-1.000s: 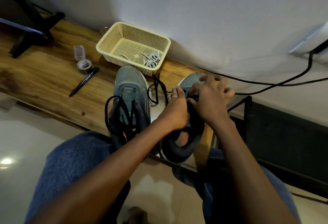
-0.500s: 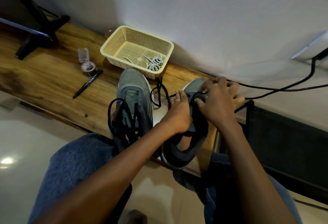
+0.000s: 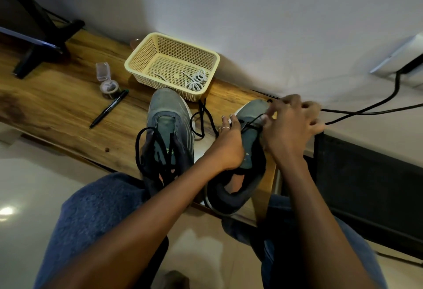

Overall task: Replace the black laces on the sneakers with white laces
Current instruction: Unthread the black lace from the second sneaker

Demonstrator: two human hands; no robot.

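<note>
Two grey sneakers stand on the wooden table, toes toward the wall. The left sneaker has loose black laces looped over its tongue. My left hand grips the right sneaker across its tongue. My right hand pinches the black lace of that sneaker and holds it taut above the toe. A slack length of black lace lies between the two shoes. White laces lie in the yellow basket.
A black marker, a tape roll and a small clear box lie left of the basket. A black stand is at the far left. Black cables run along the wall at right. A dark chair stands at right.
My right hand has moved up and to the right, drawing the black lace out of the right sneaker. My left hand stays on the shoe.
</note>
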